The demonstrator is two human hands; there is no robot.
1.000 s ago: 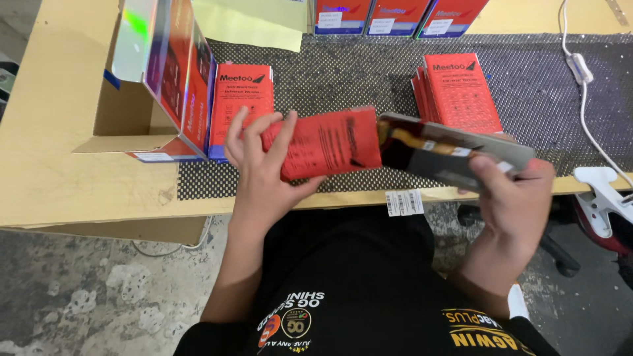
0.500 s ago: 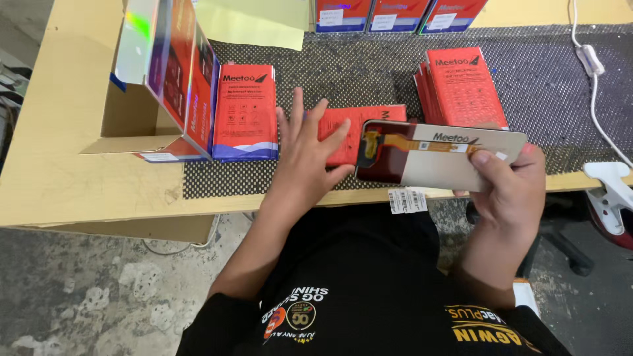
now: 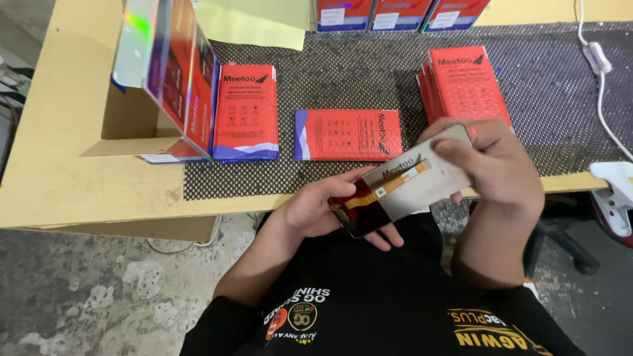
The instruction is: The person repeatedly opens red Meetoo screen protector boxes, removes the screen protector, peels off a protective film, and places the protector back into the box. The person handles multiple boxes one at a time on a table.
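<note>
While both hands grip it at 6 o'clock off the table edge [image 3: 99, 198], the flat display panel [image 3: 402, 188] looks thin, light, fragile: right hand [image 3: 494, 165] fingers pinch its upper end, left hand [image 3: 323, 211] fingers cradle the lower edge; hold by edges.

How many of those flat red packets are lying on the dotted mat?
At least 3: one red packet beside the propped-up cardboard display, one lying sideways mid-mat, and a stack at right whose lower packets are mostly hidden, so the true total is higher.

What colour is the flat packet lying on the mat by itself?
Red, with a blue and white end: the packet, seen in the head view.
</note>
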